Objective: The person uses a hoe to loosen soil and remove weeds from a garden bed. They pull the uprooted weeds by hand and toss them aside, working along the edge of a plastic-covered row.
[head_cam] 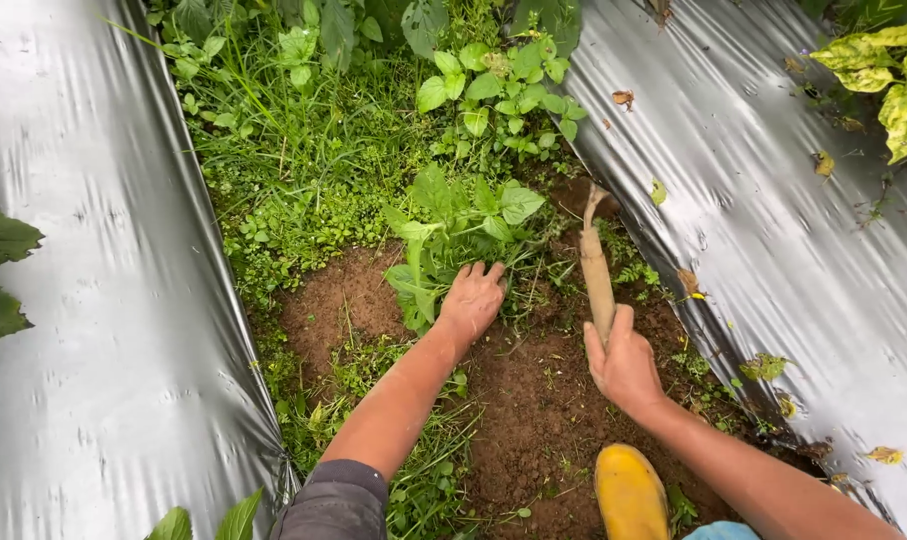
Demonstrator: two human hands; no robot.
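— What has the left hand got?
— It is closed on the base of a broad-leaved weed, whose leaves fan out just beyond the fingers. The plant stands green and whole, stem low against the soil; I judge it still rooted.
— And the other?
— The right hand is clenched round the wooden handle of a small digging tool, its tip down in the earth just to the right of the weed.
— How much looks done?
— The bare brown soil beneath both hands looks cleared. The thick grass and weeds beyond the left hand remain. Silver plastic mulch flanks the furrow on both sides, and a yellow boot sits below the right wrist.
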